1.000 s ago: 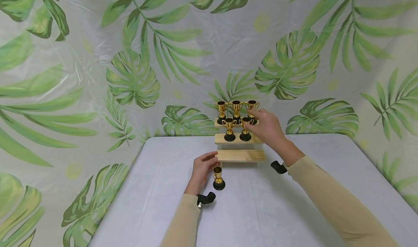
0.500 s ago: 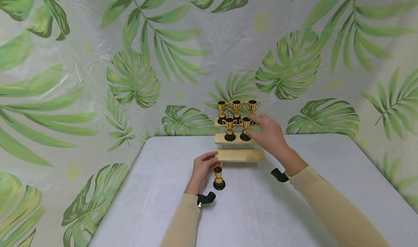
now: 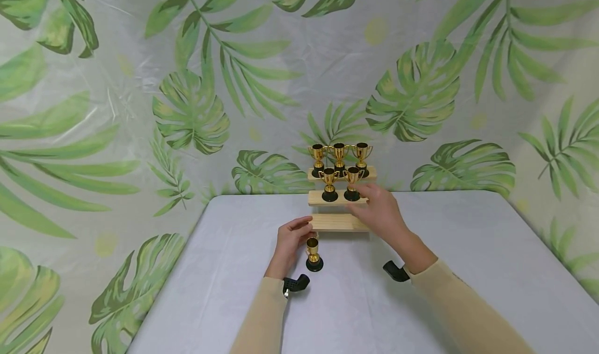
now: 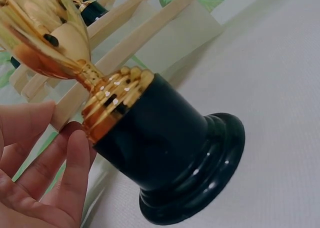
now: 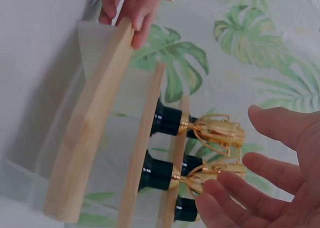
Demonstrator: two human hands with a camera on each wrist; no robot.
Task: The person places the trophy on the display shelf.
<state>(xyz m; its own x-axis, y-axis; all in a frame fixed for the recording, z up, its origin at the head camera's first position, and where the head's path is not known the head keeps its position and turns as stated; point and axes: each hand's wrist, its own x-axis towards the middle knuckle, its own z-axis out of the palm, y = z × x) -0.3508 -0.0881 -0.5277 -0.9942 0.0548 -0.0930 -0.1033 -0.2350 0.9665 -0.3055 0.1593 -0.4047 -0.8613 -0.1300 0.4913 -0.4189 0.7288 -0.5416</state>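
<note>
My left hand pinches the left end of the bottom board of a three-step wooden stand. In the left wrist view, its thumb and fingers lie around that board end. Just right of this hand, a small gold trophy cup on a black base stands upright on the table. My right hand holds nothing; it hovers at the right side of the stand with fingers relaxed, hiding the board ends there. Two trophies stand on the middle board, and three trophies on the top board.
A white cloth covers the table. Behind the stand hangs a pale curtain printed with green leaves. Clear panels support the boards. A black wrist camera sits on my left wrist, and another camera on my right.
My right hand has drawn away from the trophy on the right of the middle board, moving down and nearer. That trophy stays standing there. My left hand has not moved.
</note>
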